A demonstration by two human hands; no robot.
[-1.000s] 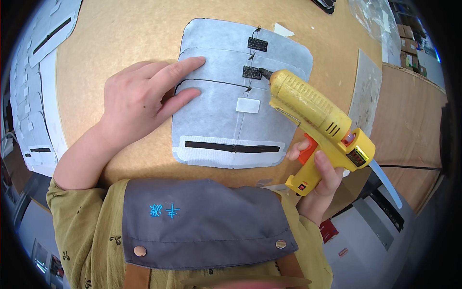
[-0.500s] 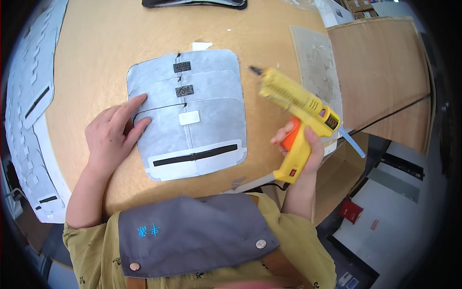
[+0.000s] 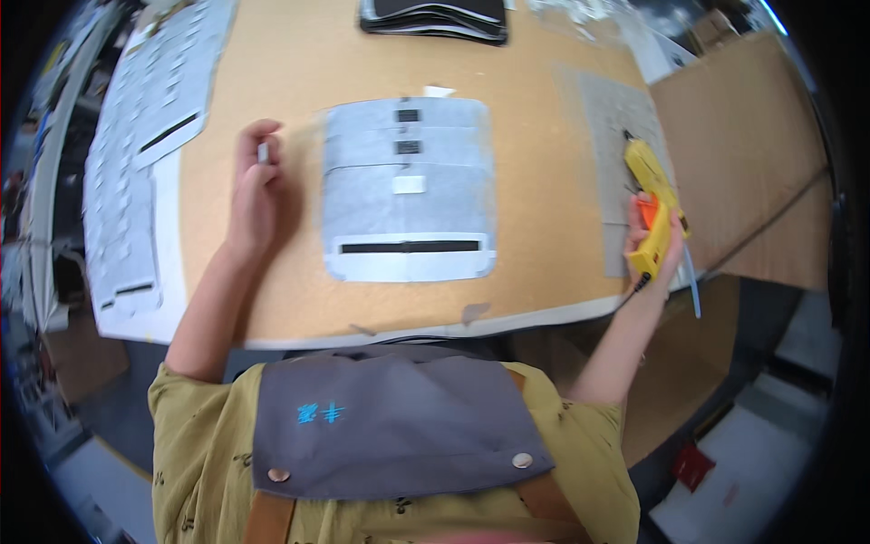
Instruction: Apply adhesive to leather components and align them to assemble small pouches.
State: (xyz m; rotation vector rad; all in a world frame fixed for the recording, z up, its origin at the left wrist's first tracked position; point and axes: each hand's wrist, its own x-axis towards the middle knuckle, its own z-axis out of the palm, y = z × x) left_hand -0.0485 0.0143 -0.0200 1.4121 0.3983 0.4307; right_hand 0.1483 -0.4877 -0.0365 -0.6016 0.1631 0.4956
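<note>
My right hand (image 3: 669, 238) grips a yellow hot glue gun (image 3: 654, 177) with an orange trigger, at the table's right side. Its dark nozzle points away from me over a greyish sheet, and a translucent glue stick (image 3: 693, 281) pokes out of its back. Left of the middle, my left hand (image 3: 254, 186) is closed in a pinch on a small pale piece (image 3: 263, 152), too blurred to name. Between my hands lies a light grey layered fabric panel (image 3: 408, 213), touched by neither. Two black patches, one white patch and a long black strip run down it.
Stacks of similar grey panels (image 3: 127, 218) cover the table's left side. At the far edge rests a stack of black pieces (image 3: 435, 20). A small white scrap (image 3: 439, 92) lies just beyond the panel. A cardboard sheet (image 3: 743, 163) and a dark cable border the right.
My left hand has left the panel's left edge and now pinches a small pale piece. The glue gun has moved right, away from the panel. The whole view has shifted too.
</note>
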